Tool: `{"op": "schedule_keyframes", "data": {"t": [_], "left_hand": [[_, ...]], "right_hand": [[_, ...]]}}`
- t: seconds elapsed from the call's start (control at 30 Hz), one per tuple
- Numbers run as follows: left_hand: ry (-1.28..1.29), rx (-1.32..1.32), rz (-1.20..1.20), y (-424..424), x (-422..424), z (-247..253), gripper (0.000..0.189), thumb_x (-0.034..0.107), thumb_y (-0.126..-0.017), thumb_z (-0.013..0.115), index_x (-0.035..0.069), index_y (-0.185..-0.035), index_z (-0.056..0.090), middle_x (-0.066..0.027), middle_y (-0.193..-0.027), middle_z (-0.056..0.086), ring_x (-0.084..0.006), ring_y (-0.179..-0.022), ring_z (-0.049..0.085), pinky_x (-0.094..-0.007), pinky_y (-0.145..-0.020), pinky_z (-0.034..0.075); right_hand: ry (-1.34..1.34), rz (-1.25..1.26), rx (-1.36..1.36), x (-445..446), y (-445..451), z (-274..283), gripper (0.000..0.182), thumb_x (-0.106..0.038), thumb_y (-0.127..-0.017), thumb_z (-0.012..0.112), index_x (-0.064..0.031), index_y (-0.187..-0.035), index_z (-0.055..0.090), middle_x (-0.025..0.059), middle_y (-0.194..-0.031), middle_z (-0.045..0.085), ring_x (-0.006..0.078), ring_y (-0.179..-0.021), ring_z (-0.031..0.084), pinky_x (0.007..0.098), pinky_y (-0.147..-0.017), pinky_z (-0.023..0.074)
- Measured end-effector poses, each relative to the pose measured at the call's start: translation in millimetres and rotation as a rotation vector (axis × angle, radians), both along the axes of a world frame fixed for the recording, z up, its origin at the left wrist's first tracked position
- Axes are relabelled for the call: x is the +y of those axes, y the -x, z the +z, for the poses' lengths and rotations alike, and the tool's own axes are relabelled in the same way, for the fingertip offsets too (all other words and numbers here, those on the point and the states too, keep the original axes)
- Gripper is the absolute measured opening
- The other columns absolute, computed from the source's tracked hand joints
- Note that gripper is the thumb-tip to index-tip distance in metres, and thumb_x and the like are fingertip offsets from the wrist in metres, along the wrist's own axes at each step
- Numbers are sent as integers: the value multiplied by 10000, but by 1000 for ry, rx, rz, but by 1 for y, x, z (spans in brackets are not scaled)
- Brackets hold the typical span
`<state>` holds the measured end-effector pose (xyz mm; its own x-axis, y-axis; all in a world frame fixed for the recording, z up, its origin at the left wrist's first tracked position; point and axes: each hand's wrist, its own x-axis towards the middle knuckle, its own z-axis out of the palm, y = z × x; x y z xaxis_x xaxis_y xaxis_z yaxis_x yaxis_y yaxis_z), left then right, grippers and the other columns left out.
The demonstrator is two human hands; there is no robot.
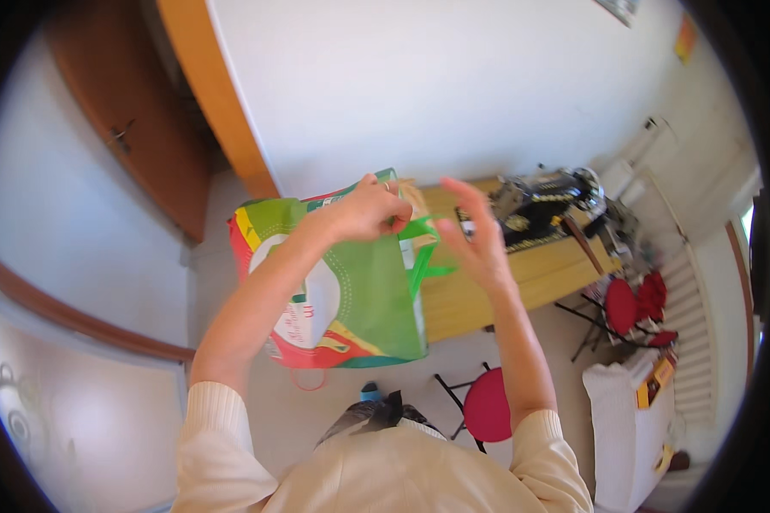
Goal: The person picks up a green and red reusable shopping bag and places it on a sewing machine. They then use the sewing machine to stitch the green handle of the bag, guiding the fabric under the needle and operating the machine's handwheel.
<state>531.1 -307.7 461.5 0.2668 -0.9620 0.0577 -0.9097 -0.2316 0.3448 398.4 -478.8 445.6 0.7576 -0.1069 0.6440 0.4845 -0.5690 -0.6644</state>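
A large shopping bag (375, 288), green with red, yellow and white printed parts, is before me on its side, with its mouth facing right. My left hand (375, 208) is curled at the bag's upper edge, close to the mouth, and grips it there; the exact hold is hidden under the fingers. Bright green handles (421, 260) hang loose from the mouth. Just right of them, my right hand (478, 240) is raised with thumb and fingers apart, slightly blurred and holding nothing. Some tan material (414, 195) shows by the mouth.
Beyond the bag runs a yellowish wooden table (520, 276) along the white wall, bearing a black sewing machine (545, 205) with gold decoration. A red-seated stool (489, 404) stands near my legs, another (619, 304) farther right. At left is a brown door (135, 128).
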Motion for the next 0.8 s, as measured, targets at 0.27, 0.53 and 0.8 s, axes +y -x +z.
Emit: {"op": "schedule_keyframes", "data": {"t": [0.27,0.53,0.8], "left_hand": [[12,-20,-153,21,-84,-70,194,-61,-662,606,110,-710,528,14,-820,593,-182,-925,500,-383,-835,284],[95,-39,-227,33,-94,-83,219,-28,-667,636,85,-834,547,-54,-950,580,-226,-1011,497,-390,-859,355],[285,-198,362,113,-82,-90,721,77,-602,736,65,-1264,451,-134,-1318,372,-332,-1203,390,-479,-991,339]], "right_hand": [[-391,162,615,-51,11,-88,419,-201,-833,658,-6,-1171,506,44,-932,595,75,-726,549,249,-656,454],[-812,367,826,-61,21,-110,170,-186,-855,639,-53,-954,600,-71,-714,502,8,-570,384,185,-480,294],[-1100,281,796,-73,3,-154,148,-142,-834,653,-36,-932,622,-85,-584,452,8,-443,306,204,-389,223]]}}
